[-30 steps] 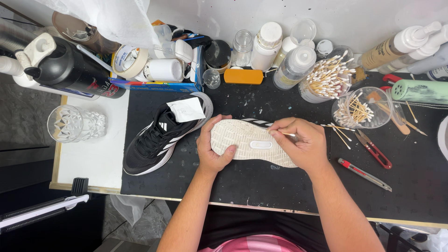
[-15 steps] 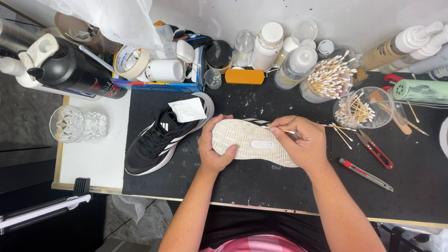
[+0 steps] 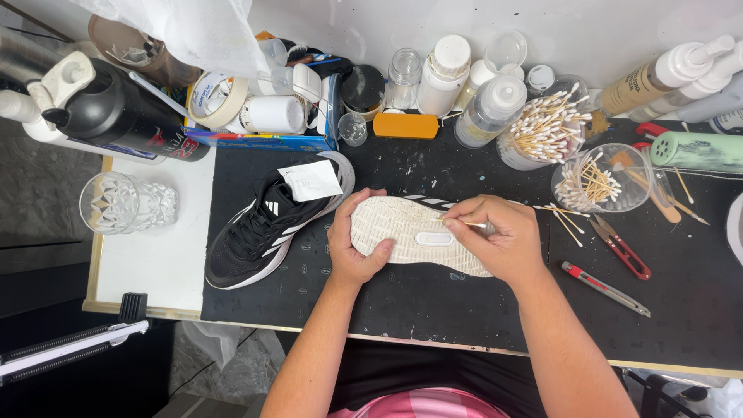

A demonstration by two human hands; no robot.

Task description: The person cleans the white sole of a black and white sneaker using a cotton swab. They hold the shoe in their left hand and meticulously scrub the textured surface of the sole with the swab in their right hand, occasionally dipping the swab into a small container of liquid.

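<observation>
Right hand point(image 3: 499, 240) shifted cotton swab point(image 3: 472, 224) slightly left on sole point(image 3: 402, 232).

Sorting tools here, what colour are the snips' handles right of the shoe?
Red, on the snips; the head view shows them best.

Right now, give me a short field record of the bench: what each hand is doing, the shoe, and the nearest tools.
left hand: grips the toe end of the upturned shoe with white ribbed sole
right hand: pinches a thin wooden cotton swab, tip on the sole
sole: faces up, on the black work mat
second shoe: black laced sneaker at left, upright, paper slip on it
near right hand: red-handled snips, red and grey utility knife
</observation>
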